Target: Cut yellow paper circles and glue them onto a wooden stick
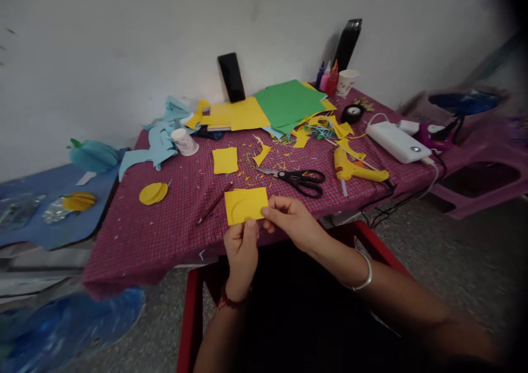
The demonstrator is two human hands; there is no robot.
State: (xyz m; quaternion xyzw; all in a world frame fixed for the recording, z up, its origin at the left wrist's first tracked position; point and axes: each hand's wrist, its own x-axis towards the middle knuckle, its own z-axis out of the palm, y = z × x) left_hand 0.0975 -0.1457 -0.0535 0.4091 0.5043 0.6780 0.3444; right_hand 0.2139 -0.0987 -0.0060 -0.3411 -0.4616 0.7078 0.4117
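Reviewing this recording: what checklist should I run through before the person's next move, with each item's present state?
1. Left hand has a grip on the yellow paper: ok, at its lower edge.
2. Right hand has a grip too: ok, at the paper's lower right.
3. Scissors in plain view: ok, lying on the table just beyond the paper.
4. Pencil set down: ok, left of the paper.
5. Surface around the scissors free of scraps: not ok, bits lie scattered there.
6. Glue gun cool: cannot tell.
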